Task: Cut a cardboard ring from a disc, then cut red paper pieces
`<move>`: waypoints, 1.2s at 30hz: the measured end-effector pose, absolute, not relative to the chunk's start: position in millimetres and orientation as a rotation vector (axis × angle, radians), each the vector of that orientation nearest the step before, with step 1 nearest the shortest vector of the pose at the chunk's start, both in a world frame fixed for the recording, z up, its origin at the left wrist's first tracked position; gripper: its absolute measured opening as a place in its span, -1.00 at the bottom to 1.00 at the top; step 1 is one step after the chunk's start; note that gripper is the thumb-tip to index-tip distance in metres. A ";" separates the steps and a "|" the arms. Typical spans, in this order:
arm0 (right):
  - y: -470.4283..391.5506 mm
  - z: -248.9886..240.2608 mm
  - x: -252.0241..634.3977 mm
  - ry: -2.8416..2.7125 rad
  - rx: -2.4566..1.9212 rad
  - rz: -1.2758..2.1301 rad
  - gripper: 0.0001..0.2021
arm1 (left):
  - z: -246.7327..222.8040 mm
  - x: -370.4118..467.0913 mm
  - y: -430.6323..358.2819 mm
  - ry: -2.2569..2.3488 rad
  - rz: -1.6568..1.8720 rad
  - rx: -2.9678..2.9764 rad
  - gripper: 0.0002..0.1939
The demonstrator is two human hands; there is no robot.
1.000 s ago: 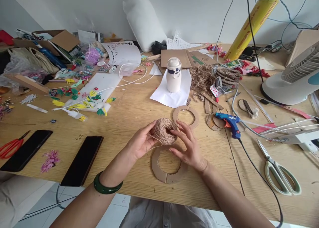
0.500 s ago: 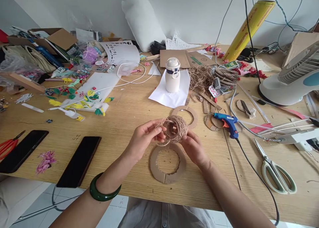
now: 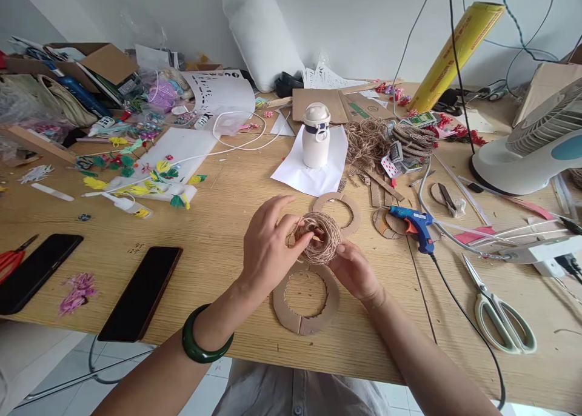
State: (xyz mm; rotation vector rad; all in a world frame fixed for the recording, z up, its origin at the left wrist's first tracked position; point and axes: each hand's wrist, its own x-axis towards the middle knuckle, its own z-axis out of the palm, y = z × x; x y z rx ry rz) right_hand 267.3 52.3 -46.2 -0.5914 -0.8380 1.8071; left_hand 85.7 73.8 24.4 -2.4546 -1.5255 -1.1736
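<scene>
On the pale wood-grain table (image 3: 218, 234), a flat brown cardboard ring (image 3: 282, 310) lies nearest me at lower centre. Just above it, my right hand (image 3: 357, 270) cups the ball of tan twine (image 3: 321, 246) from the side, seemingly to steady it, while my left hand (image 3: 268, 246) dips its thumb towards the hollow middle, its fingers loosely curled, perhaps feeling for a strand. Beyond, at upper centre, a cream lidded bottle (image 3: 315, 146) stands on white paper (image 3: 291, 164), likely to keep it clean.

The head view looks forward and down over the tabletop (image 3: 218, 222).
</scene>
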 end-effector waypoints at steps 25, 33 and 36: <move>60.9 -53.1 274.8 -0.758 -0.845 1.672 -0.69 | 46.8 38.0 94.4 -2.473 -2.538 -2.196 -0.82; 62.1 -51.1 275.6 -0.745 -0.845 1.645 -0.71 | 50.5 21.4 98.3 -2.373 -2.301 -2.104 -0.82; 63.7 -53.5 276.2 -0.728 -0.840 1.643 -0.67 | 48.2 16.0 98.8 -2.257 -1.971 -2.146 -0.79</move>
